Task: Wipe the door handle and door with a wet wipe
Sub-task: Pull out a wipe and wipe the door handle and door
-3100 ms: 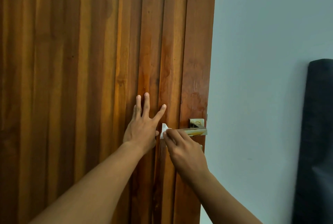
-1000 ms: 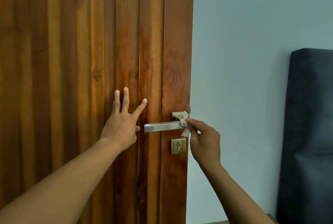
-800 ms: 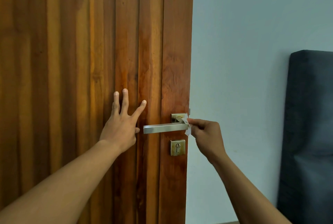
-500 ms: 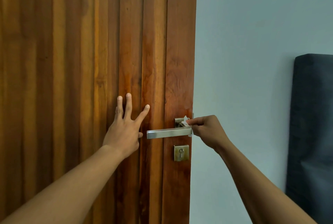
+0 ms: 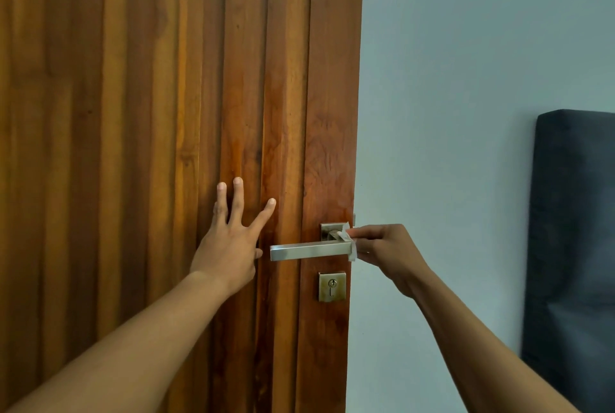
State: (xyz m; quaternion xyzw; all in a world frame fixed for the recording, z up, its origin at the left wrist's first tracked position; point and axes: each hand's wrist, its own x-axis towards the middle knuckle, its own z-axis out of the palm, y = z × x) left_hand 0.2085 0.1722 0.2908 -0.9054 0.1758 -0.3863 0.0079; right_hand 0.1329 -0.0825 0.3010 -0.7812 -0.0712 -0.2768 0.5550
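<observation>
We wipe the door handle at its base.

Our left hand lies flat on the wooden door with fingers spread wide, just left of the free end of the door handle. Our right hand reaches in from past the door's edge and pinches the wet wipe between thumb and fingers, pressing it against the handle where it meets its square plate. The keyhole plate sits just below, uncovered.

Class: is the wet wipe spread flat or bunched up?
Bunched: the wet wipe is crumpled in the right hand against the door handle.
</observation>
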